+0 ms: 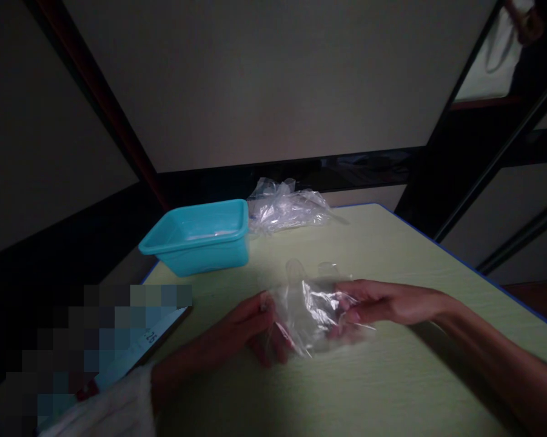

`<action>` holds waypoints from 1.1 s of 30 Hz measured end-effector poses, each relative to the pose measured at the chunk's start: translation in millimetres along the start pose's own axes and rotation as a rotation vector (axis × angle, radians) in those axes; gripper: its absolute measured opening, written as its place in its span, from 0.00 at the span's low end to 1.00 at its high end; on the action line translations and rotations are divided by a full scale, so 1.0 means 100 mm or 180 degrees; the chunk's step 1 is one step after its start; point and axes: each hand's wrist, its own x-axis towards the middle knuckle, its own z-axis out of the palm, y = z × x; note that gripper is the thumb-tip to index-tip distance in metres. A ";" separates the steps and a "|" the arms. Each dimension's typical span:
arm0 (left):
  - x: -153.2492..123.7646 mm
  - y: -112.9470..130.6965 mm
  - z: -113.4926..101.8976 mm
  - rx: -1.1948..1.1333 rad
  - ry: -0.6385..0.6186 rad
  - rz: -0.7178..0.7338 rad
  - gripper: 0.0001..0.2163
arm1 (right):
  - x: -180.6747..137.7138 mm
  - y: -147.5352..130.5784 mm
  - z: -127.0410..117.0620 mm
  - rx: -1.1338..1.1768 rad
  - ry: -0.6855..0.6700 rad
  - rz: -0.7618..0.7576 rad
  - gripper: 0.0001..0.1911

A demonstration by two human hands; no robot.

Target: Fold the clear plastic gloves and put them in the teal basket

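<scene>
A thin clear plastic glove point(310, 303) is stretched between both my hands over the pale green table point(392, 376). My left hand point(250, 328) pinches its left edge with fingers closed. My right hand point(373, 301) reaches in from the right, and its fingertips are inside or under the film, gripping the other side. The glove's finger parts stick up towards the far side.
A turquoise plastic tub point(201, 237) stands at the table's far left corner. Beside it lies a crumpled heap of clear plastic point(285, 206). A phone or tablet point(141, 349) rests at the left edge, partly blurred out. Walls and dark frames stand behind.
</scene>
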 end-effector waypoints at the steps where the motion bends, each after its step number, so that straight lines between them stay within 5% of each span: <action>1: 0.02 -0.01 0.00 -0.0095 0.0053 -0.0055 0.20 | 0.01 0.03 0.00 0.0156 0.0023 0.0025 0.10; 14: 0.12 -0.01 -0.05 -0.0077 0.0790 0.0077 0.19 | 0.13 0.15 0.05 0.0461 0.0818 0.0352 0.17; 26: 0.00 -0.01 -0.01 0.0149 0.0616 0.0106 0.27 | 0.13 0.08 0.06 0.0328 0.1404 0.0427 0.12; 33: 0.01 0.02 0.03 0.0333 0.0892 0.0012 0.25 | 0.14 0.13 0.03 0.0193 0.1473 0.0378 0.16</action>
